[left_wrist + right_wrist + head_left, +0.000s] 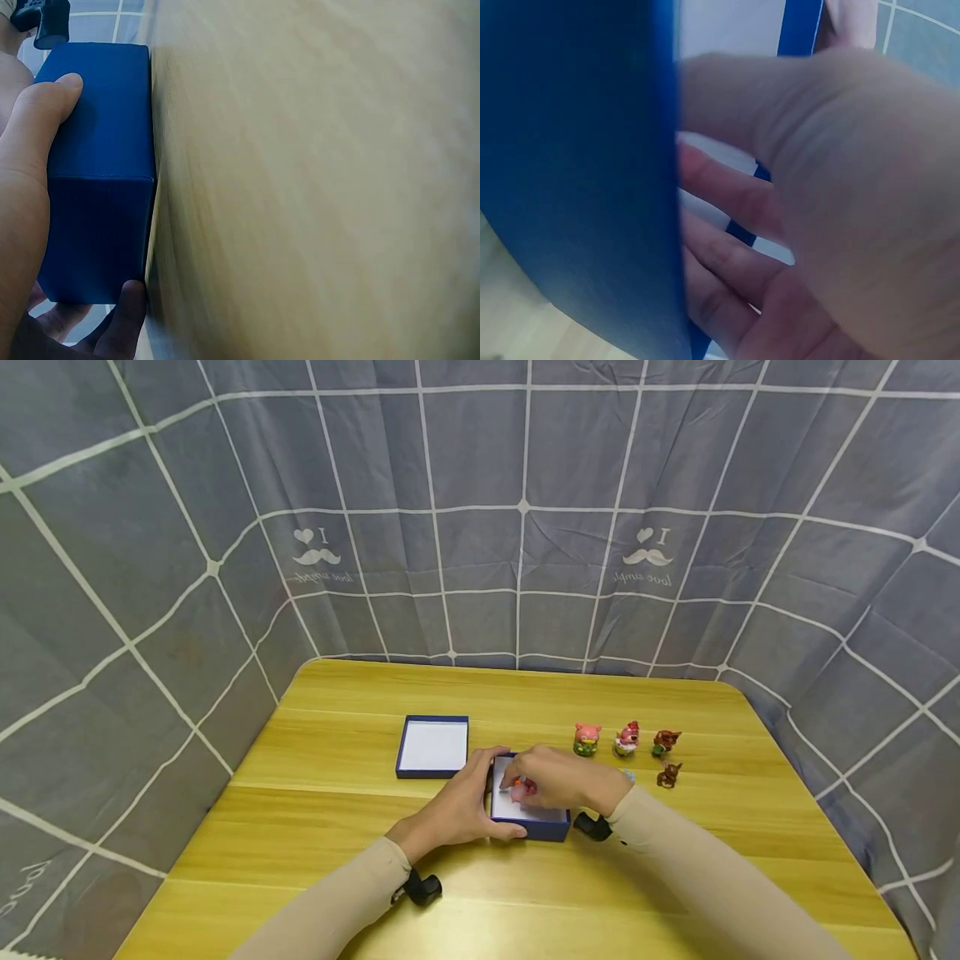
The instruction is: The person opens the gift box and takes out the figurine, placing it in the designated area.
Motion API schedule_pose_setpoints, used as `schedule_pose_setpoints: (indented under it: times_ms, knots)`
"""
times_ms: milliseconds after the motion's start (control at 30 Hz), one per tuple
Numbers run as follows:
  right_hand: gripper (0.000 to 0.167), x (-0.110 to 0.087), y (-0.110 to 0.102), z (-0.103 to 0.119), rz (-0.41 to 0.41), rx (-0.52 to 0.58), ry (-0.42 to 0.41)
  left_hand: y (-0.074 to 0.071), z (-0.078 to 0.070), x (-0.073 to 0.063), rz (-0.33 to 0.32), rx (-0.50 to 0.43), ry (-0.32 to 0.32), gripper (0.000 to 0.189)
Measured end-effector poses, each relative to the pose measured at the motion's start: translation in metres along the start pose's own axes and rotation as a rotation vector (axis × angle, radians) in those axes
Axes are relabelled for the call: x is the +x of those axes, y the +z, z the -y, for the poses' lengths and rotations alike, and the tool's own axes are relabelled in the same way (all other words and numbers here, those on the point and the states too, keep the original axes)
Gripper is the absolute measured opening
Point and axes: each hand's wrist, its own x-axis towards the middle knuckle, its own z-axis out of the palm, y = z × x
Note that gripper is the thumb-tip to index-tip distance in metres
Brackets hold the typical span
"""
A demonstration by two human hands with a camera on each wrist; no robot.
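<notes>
A blue box point(547, 830) with a white inside stands on the table near the middle of the head view. Its left side is gripped by my left hand point(459, 803), thumb along the near wall and fingers round the far corner; the left wrist view shows the thumb pressing the blue box wall point(105, 135). My right hand point(561, 777) reaches down into the box and pinches a small pink figurine point(518, 792), partly covered by the fingers. In the right wrist view the box wall point(577, 150) hides the fingertips of the right hand point(840, 187) and the figurine.
A shallow blue lid point(433, 747), white inside up, lies left of the box. To the right stand a pink figurine point(587, 740), a red-topped one point(627, 740), and brown ones point(665, 742). Something light blue point(629, 774) peeks out behind the right wrist.
</notes>
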Motion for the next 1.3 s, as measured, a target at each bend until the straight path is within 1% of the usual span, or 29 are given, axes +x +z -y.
schedule_pose_setpoints:
  times_ms: [100, 200, 533, 800, 1033, 1133, 1300]
  knots:
    - [0.014, 0.002, 0.001, -0.001, -0.003, 0.021, -0.001, -0.001, -0.001, 0.0, 0.001, 0.006, -0.001, 0.125]
    - [0.011, 0.002, 0.001, -0.003, -0.004, 0.035, -0.004, 0.0, -0.001, 0.001, 0.003, 0.012, 0.001, 0.125]
    - [0.013, -0.002, 0.001, -0.001, -0.04, 0.059, 0.026, 0.0, -0.001, 0.001, 0.006, 0.002, -0.006, 0.125]
    - [0.009, -0.007, -0.001, 0.002, -0.091, 0.104, 0.016, -0.001, -0.002, 0.0, 0.008, -0.018, -0.015, 0.125]
    - [0.016, -0.016, -0.003, 0.002, -0.153, 0.089, 0.011, -0.001, -0.002, 0.0, 0.002, 0.007, -0.021, 0.125]
    - [0.017, -0.019, -0.003, 0.001, -0.177, 0.083, 0.002, -0.001, -0.002, 0.0, 0.002, 0.012, -0.022, 0.125]
    - [0.02, -0.023, -0.004, 0.001, -0.2, 0.073, -0.005, 0.0, -0.002, 0.0, 0.003, 0.009, -0.021, 0.124]
